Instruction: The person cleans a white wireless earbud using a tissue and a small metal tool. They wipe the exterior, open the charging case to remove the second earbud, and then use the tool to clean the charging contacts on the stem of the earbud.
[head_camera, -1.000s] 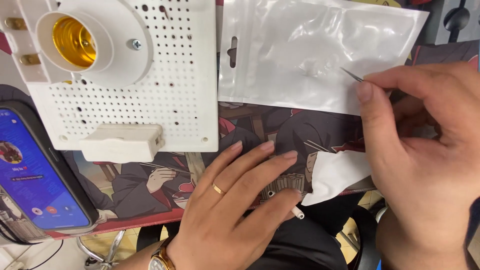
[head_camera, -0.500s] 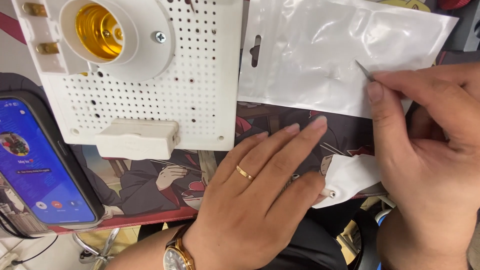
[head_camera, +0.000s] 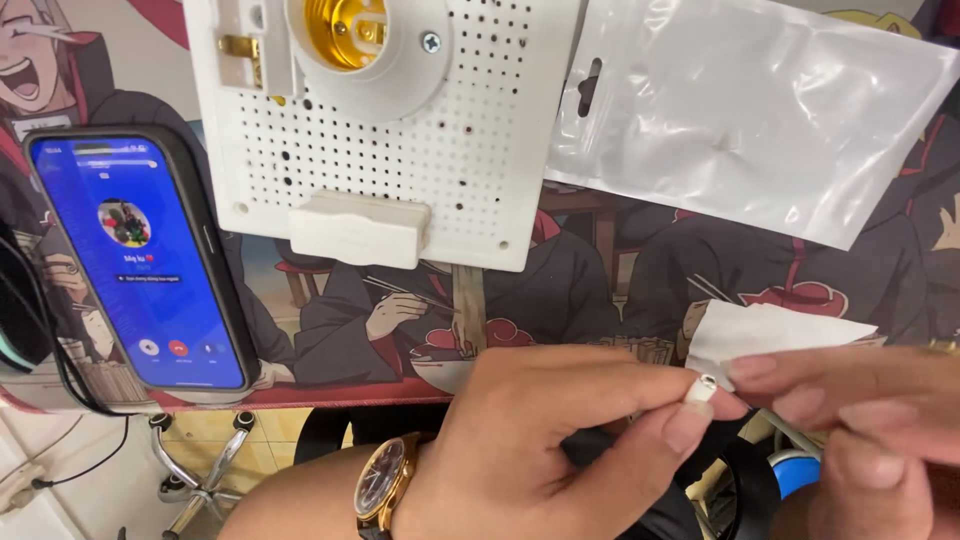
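Observation:
My left hand (head_camera: 540, 450), with a wristwatch (head_camera: 382, 480), is at the table's front edge. It pinches a small white tube-like piece (head_camera: 703, 388) between thumb and fingertips. My right hand (head_camera: 860, 400) comes in from the right, and its fingertips close on the same piece from the other side. Just behind the hands lies a white scrap of paper (head_camera: 770, 330). A clear plastic bag (head_camera: 760, 110) lies flat at the back right, apart from both hands.
A white perforated board (head_camera: 480, 150) carries a brass lamp socket (head_camera: 345, 35) and a white block (head_camera: 360, 228). A lit phone (head_camera: 140, 260) lies at the left on the printed cartoon mat (head_camera: 560, 290). A chair base (head_camera: 200, 480) stands on the floor below.
Both hands have come off the mat and bag toward the front edge. My left hand went from lying flat to pinching the small white piece. The thin metal tool is no longer visible.

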